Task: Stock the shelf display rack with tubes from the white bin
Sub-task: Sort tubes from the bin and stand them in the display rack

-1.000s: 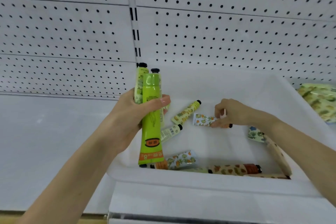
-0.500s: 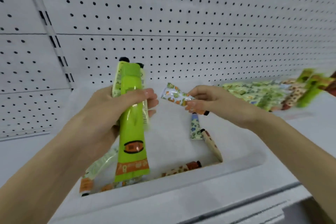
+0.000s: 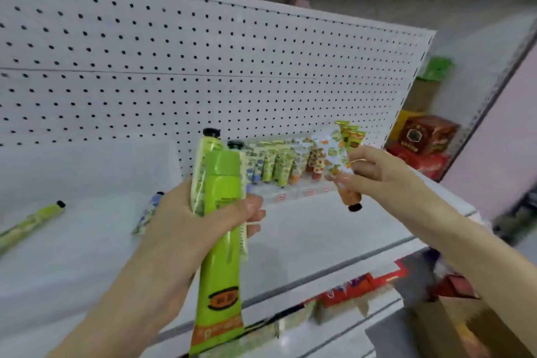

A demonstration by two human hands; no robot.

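The person stands in front of a white shelf [image 3: 319,229] with a pegboard [image 3: 203,67] behind it. The left hand [image 3: 191,224] has its fingers and thumb closed around a bundle of tubes held upright. The front one is a bright green tube [image 3: 220,247] with an orange band at the bottom end. Behind it is a pale patterned tube [image 3: 203,166] with a black cap on top.

The right hand [image 3: 380,174] is raised near the display rack [image 3: 293,194]. It pinches a small orange tube [image 3: 350,197] between thumb and fingertips, with the black cap pointing down. This tube is blurred, so I cannot read its print.

The rack sits on the shelf against the pegboard, and a row of tubes [image 3: 279,166] stands in it side by side.

The white bin [image 3: 101,166] is on the left, well apart from the rack. Inside lie a long green tube [image 3: 32,221] and a blue patterned tube [image 3: 148,212], partly hidden by the left hand. Red boxes [image 3: 421,142] are at the far right.
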